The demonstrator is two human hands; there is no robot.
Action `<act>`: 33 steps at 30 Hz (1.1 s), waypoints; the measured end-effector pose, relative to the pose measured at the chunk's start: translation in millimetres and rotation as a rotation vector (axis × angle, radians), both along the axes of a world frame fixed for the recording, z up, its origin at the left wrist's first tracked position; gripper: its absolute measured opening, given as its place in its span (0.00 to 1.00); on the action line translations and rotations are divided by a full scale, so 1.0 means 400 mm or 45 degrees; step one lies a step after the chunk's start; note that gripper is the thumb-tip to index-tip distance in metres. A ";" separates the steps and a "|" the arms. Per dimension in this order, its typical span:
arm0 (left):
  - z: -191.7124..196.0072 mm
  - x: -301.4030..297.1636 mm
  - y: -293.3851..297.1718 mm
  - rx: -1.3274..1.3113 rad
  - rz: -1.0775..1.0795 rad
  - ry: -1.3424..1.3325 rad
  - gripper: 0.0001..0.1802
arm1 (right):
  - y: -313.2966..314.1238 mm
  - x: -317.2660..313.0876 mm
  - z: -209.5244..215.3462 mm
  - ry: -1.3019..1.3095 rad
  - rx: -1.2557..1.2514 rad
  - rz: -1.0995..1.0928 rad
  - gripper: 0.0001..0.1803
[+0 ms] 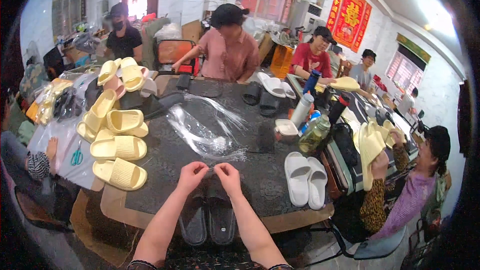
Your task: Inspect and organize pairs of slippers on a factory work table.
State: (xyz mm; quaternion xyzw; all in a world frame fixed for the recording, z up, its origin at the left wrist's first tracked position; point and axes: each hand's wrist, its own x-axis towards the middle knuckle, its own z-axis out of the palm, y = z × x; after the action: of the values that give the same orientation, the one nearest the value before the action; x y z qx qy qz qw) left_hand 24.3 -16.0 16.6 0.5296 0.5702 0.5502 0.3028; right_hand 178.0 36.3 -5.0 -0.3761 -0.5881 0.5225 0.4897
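My left hand (pixel 192 177) and my right hand (pixel 228 178) meet over the table's near side, fingertips pinched close together. Whatever lies between them is too small to make out. Beneath my hands, a pair of black slippers (pixel 221 222) sits at the near edge, toes partly hidden by my hands. Just beyond, a loose bundle of clear plastic strands (pixel 190 132) is spread on the dark tabletop (pixel 155 185). Right of my hands rests a pair of light grey slippers (pixel 300 177).
Cream slippers (pixel 120 147) are piled at left, near teal scissors (pixel 76 154). Bottles (pixel 302 110) and a small lidded container (pixel 286 128) stand at right. Black and white slippers (pixel 272 85) lie at the far edge. Several people sit around; one at right holds a cream slipper (pixel 370 152).
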 end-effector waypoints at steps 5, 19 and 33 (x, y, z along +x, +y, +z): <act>-0.031 -0.030 0.016 0.037 0.039 0.044 0.08 | -0.004 -0.013 0.006 0.012 0.073 0.094 0.09; 0.020 -0.007 -0.001 -0.041 0.016 0.065 0.07 | 0.006 -0.015 0.005 0.014 0.026 -0.027 0.07; -0.003 -0.017 0.002 -0.028 -0.029 0.105 0.07 | 0.000 -0.013 -0.005 -0.189 0.076 0.160 0.07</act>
State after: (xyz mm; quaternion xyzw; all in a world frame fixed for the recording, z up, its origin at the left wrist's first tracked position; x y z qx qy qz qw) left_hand 17.4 -15.1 15.6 0.5549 0.5822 0.5180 0.2912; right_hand 173.0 36.2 -6.9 -0.3612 -0.6605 0.5051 0.4220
